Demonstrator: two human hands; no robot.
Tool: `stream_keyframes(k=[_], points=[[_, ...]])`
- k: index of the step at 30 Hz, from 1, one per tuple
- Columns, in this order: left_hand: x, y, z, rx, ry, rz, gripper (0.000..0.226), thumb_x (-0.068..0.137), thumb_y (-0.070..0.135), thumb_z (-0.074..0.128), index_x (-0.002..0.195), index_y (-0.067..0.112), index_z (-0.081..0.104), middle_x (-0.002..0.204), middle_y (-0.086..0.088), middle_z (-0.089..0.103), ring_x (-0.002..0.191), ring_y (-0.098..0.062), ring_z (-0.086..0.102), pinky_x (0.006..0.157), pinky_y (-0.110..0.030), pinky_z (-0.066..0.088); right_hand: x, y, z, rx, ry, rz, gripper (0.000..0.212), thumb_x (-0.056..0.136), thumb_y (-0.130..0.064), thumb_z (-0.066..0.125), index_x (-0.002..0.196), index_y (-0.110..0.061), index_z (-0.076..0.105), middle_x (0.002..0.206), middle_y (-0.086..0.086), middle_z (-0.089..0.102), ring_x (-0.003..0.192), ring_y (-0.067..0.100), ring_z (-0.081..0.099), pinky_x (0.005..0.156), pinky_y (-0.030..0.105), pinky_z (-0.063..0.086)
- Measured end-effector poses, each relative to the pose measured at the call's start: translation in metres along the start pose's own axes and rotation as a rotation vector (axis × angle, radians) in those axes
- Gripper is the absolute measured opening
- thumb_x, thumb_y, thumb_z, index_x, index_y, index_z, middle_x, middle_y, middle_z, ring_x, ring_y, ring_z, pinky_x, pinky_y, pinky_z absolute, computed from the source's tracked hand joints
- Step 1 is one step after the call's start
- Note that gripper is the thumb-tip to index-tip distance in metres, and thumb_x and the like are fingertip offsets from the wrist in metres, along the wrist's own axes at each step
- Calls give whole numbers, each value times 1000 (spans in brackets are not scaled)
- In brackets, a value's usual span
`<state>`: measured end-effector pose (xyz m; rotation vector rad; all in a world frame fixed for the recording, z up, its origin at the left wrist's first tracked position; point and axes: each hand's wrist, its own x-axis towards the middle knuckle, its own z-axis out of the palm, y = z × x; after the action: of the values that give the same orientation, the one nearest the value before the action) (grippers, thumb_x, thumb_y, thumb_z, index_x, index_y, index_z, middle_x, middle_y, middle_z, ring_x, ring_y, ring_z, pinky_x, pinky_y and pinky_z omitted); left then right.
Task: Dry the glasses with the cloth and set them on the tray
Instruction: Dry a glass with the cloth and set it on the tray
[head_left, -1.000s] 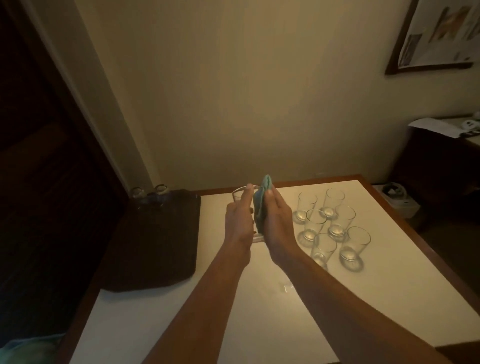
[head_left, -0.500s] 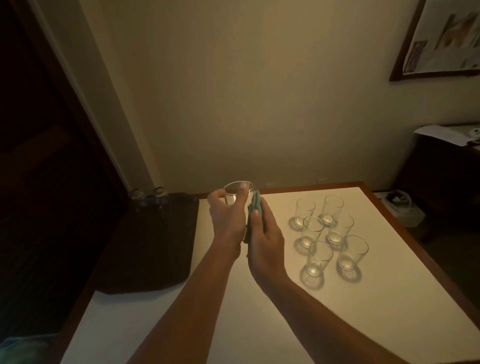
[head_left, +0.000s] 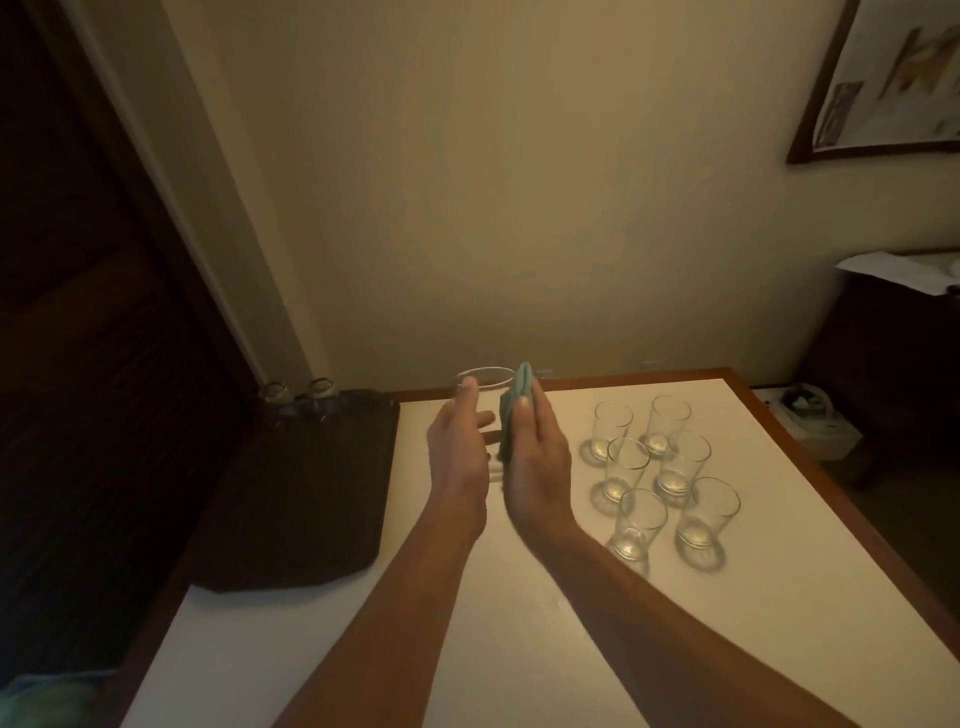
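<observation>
Over the white table (head_left: 519, 649) my left hand (head_left: 457, 457) holds a clear glass (head_left: 485, 387) upright, fingers along its left side and thumb across the front. My right hand (head_left: 535, 467) presses a folded teal cloth (head_left: 519, 397) flat against the glass's right side, fingers straight. The glass's lower part is hidden between my hands. A dark brown tray (head_left: 311, 493) lies to the left, with two glasses (head_left: 298, 392) at its far end. Several more glasses (head_left: 654, 467) stand grouped on the table to the right.
The table has a wooden rim (head_left: 779, 431) and stands against the wall. A dark door is at the far left. A dark cabinet with paper on top (head_left: 898, 270) stands at the right, a white box (head_left: 810, 421) on the floor beside it.
My left hand has shifted its hold on the glass, its fingers now lying straighter along the left side. My right hand still keeps the cloth against the right side.
</observation>
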<state>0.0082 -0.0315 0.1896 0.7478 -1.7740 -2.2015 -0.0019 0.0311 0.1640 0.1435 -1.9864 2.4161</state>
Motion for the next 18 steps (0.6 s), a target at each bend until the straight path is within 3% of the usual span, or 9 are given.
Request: stream_keyframes(k=[3, 6, 8, 11, 13, 16, 18], points=[[2, 1, 8, 31, -88, -49, 63, 97, 61, 54, 148, 25, 48, 141, -3, 57, 126, -22, 56, 91, -39, 50, 14, -11, -6, 22, 18, 76, 46, 109, -36, 34, 154, -28, 38, 136, -6, 54, 127, 12, 51, 103, 34, 49], [9, 3, 8, -11, 67, 13, 64, 92, 55, 68, 140, 20, 45, 132, -3, 59, 119, -22, 61, 91, -41, 58, -6, -3, -1, -39, -22, 10, 45, 109, -33, 37, 153, -28, 40, 140, -9, 56, 128, 8, 54, 103, 31, 52], [8, 1, 6, -14, 154, 3, 56, 95, 53, 65, 136, 19, 49, 129, -3, 61, 117, -23, 62, 93, -43, 58, -14, 5, -2, -72, -52, -20, 46, 108, -33, 37, 153, -29, 39, 141, -11, 56, 129, 7, 55, 101, 30, 54], [5, -5, 11, -48, 19, -97, 51, 102, 53, 50, 143, 22, 52, 132, 3, 62, 119, -22, 58, 90, -43, 51, 2, 0, -12, -54, -44, 18, 45, 109, -32, 35, 154, -27, 37, 136, -8, 56, 126, 7, 55, 94, 24, 53], [4, -7, 16, -11, -84, -127, 55, 99, 58, 53, 144, 25, 54, 129, 8, 60, 121, -20, 56, 99, -45, 48, 12, -9, -18, -45, -1, 65, 46, 109, -34, 34, 154, -27, 37, 132, -8, 54, 127, 12, 53, 96, 28, 51], [16, -11, 16, 40, -71, -173, 54, 84, 58, 75, 122, 21, 68, 121, 0, 70, 117, -24, 65, 99, -51, 55, 3, -6, -17, -106, 11, 76, 44, 109, -35, 35, 152, -29, 41, 126, -13, 55, 115, 5, 56, 100, 33, 54], [22, -17, 12, -32, 44, -191, 49, 82, 53, 79, 112, 17, 65, 114, -2, 68, 108, -22, 65, 98, -49, 57, -13, 3, -14, -112, -13, 102, 40, 109, -34, 34, 146, -26, 47, 124, -9, 60, 113, 7, 60, 91, 23, 56]])
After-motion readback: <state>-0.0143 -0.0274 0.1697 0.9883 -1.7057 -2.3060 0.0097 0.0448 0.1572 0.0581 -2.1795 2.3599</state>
